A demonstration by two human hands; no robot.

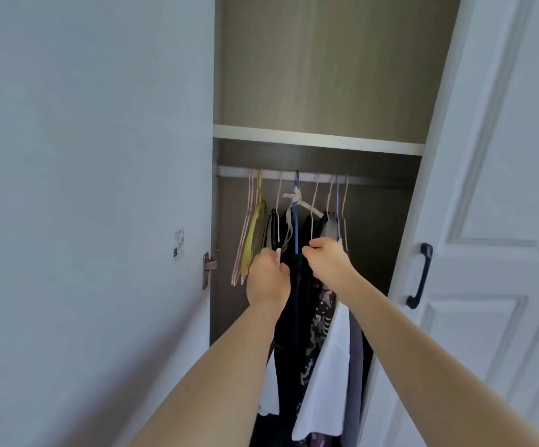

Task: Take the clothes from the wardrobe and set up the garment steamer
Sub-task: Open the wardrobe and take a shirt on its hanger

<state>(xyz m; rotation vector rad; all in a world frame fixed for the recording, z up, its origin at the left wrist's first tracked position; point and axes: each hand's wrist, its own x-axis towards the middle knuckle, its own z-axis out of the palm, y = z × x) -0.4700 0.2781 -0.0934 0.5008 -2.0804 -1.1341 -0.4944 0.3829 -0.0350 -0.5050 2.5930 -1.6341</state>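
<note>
Dark clothes [297, 301] between both reaching hands

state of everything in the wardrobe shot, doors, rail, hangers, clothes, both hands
wardrobe doors: open
upper shelf: nothing visible on it
rail: holds hangers
yellow hanger: on the rail, bare
blue hanger: on the rail, white tie knotted round its neck
dark clothes: hanging
white garment: hanging
left hand: fingers curled at the hanging clothes
right hand: fingers curled at the hanging clothes
</note>
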